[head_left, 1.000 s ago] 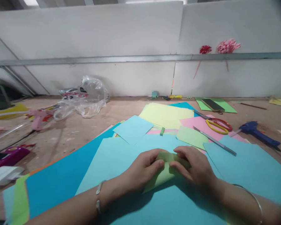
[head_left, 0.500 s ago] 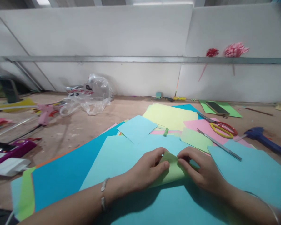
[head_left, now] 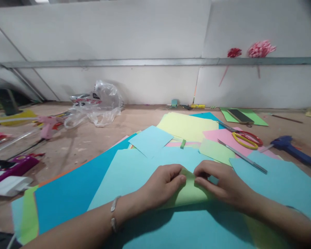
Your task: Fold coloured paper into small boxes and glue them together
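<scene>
green sheet (head_left: 193, 193): matt paper | bag (head_left: 103, 103): glossy plastic | rail (head_left: 145, 62): metal

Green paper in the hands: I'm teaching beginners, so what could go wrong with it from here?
The left hand and right hand both pinch the green paper, so an uneven pull might tear or crease it.

The blue paper beneath looks loose and could slide.

The grey tool lies unheld beyond the right hand, which might knock it.

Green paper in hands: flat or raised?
Raised, at least partly: left hand and right hand pinch the green paper; shadow under its near edge.
</scene>
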`<state>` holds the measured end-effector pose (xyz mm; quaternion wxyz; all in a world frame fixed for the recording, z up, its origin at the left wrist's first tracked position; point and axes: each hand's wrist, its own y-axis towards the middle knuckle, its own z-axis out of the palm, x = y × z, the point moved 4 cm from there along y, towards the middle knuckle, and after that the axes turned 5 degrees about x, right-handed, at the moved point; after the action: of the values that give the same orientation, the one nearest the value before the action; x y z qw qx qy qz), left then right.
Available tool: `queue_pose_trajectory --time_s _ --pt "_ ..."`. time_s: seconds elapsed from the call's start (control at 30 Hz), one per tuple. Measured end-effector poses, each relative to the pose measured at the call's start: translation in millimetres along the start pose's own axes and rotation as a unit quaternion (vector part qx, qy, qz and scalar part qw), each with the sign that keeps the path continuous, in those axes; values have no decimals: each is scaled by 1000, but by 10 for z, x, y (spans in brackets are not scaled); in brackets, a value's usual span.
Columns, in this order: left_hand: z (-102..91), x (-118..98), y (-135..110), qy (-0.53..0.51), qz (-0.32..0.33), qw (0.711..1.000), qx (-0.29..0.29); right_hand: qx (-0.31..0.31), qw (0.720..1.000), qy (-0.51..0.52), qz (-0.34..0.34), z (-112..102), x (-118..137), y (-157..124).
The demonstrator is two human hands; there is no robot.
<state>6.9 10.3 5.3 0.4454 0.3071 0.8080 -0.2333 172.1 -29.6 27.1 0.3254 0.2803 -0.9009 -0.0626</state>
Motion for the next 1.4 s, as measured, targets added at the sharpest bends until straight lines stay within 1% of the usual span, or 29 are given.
queue_pose_trajectory --time_s 0.13,0.2,0.27,0.37,0.47,0.57,0.63,0.77,0.87,0.97,1.07,1.13,1.23,1.3,1.4 --pt "-4 32 18 -29 9 1000 -1 78 995 -15 64 -31 77 216" --pt "-18 35 24 -43 29 999 -8 100 991 -21 82 1 120 349" --pt "-48 36 33 -48 47 997 -24 102 992 -21 78 57 140 467" --pt "-103 62 69 -50 45 997 -40 94 994 -27 50 143 70 567" --pt "-142 112 117 -62 13 998 -18 87 995 -17 37 180 -109 580" --pt "-174 160 139 -95 -38 995 0 41 997 19 56 137 -298 557" --pt "-180 178 135 -119 -65 991 10 27 997 41 63 107 -373 544" --pt "-171 216 123 -149 -107 983 26 39 997 47 37 66 -422 556" --pt "-186 255 115 -153 -153 976 36 38 998 37 45 40 -482 579" --pt "-258 239 105 -117 -166 979 33 38 996 41 72 38 -549 590" --pt "-327 191 84 -86 -159 983 32 47 996 25 75 60 -556 590" --pt "-346 165 67 -52 -156 986 36 63 996 -13 69 93 -537 589" --pt "-343 145 54 53 -149 987 32 102 987 -105 71 171 -528 583" --pt "-327 140 54 141 -138 980 23 114 978 -171 43 228 -523 576" --pt "-289 152 51 240 -113 964 23 84 961 -259 -51 292 -499 555"
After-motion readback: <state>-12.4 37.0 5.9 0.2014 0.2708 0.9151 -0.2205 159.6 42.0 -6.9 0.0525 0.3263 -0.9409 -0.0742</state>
